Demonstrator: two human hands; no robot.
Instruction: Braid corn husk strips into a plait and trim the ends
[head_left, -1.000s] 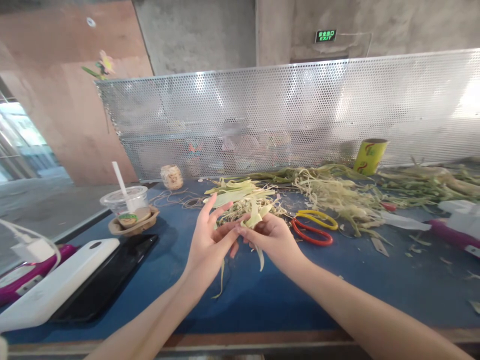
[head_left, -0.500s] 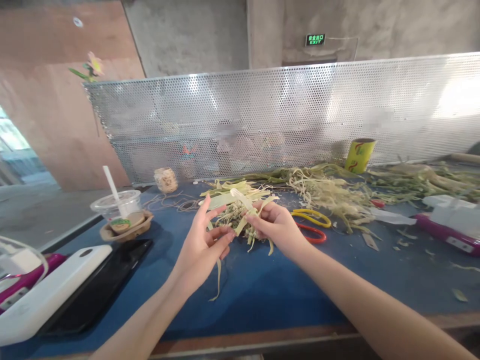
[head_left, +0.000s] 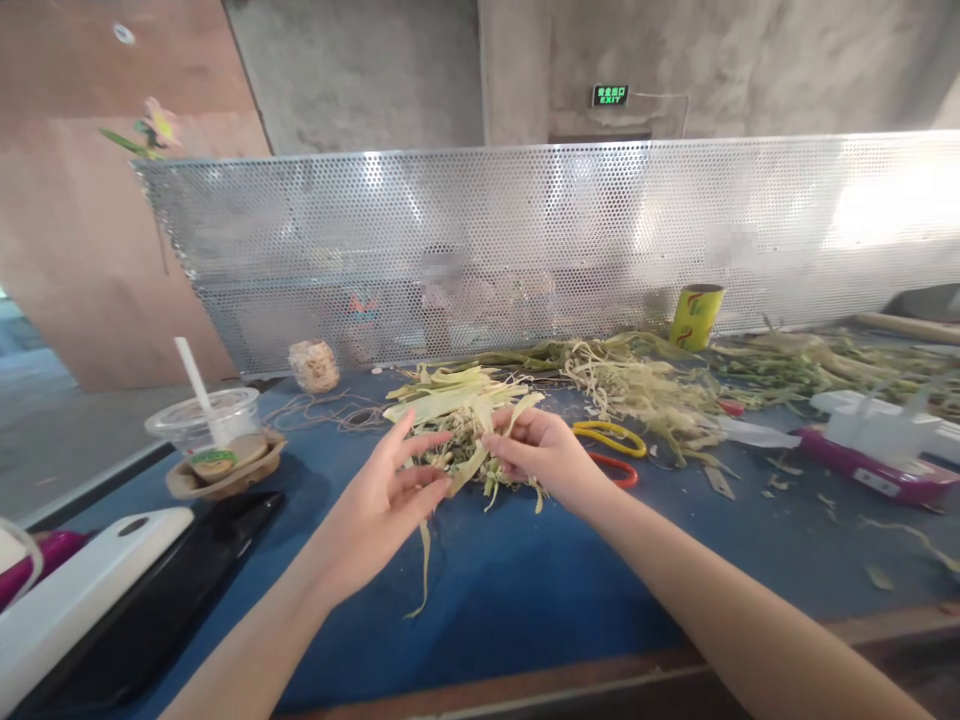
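1. Since half a second ago, the left hand point(head_left: 390, 490) and the right hand point(head_left: 544, 455) have drawn slightly apart, and more of the pale strip point(head_left: 469, 468) shows between them; the head view has also swung, so the objects beyond sit farther left.
2. Left grip: thumb and fingertips appear pinched together on the strip's lower end, with the other fingers spread.
3. Right grip: thumb and fingers are clamped on the strip higher up, just in front of the heap; whether the strip touches the heap cannot be told.
4. Behind both hands lies the heap of curled plant strips point(head_left: 466, 425), with flat green strips point(head_left: 442, 383) on its far side. One thin strand point(head_left: 425, 570) hangs below the left hand.
5. Just beyond the right wrist are a yellow loop handle point(head_left: 637, 446) and a red loop handle point(head_left: 631, 475), resting on the blue surface point(head_left: 525, 600).
6. Farther right spreads a tangle of shredded strips point(head_left: 637, 390), with a yellow roll point(head_left: 696, 318) standing behind it.
7. Left of the hands are a clear cup point(head_left: 180, 428) in a brown holder point(head_left: 259, 465), a black phone point(head_left: 202, 575) and a white device point(head_left: 97, 585) beside it.
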